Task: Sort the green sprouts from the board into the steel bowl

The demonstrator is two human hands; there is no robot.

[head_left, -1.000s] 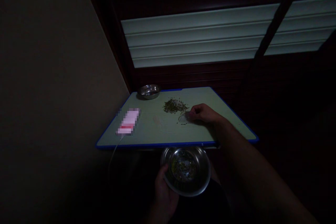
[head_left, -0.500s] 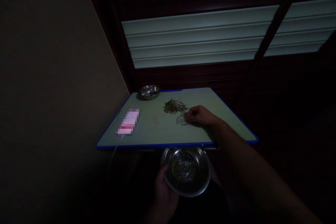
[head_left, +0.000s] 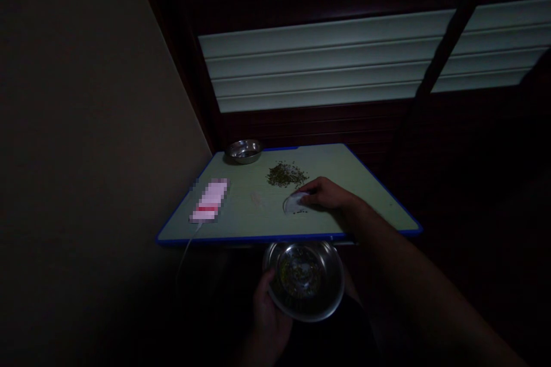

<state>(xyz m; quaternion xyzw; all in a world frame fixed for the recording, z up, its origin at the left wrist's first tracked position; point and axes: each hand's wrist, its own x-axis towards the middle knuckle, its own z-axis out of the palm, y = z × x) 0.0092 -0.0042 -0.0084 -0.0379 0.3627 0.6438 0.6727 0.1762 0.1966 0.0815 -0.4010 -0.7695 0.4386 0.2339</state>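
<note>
My left hand (head_left: 267, 321) grips the rim of a steel bowl (head_left: 305, 279) held just below the near edge of the table (head_left: 241, 223); the bowl holds some small greenish grains. My right hand (head_left: 327, 195) rests on the pale green tabletop with its fingers closed on a small whitish flat piece (head_left: 293, 203), pressed against the surface. A few dark grains (head_left: 300, 211) lie just in front of that piece. A larger pile of small green grains (head_left: 286, 174) sits a little beyond the hand.
A second, smaller steel bowl (head_left: 243, 150) stands at the table's far left corner. A phone (head_left: 209, 200) with a cable lies on the left side. A wall is close on the left; louvred shutters are behind. The scene is very dim.
My right hand has drawn the whitish piece toward me and slightly left, pulling a few grains away from the pile. The left hand and its bowl have stayed put.
</note>
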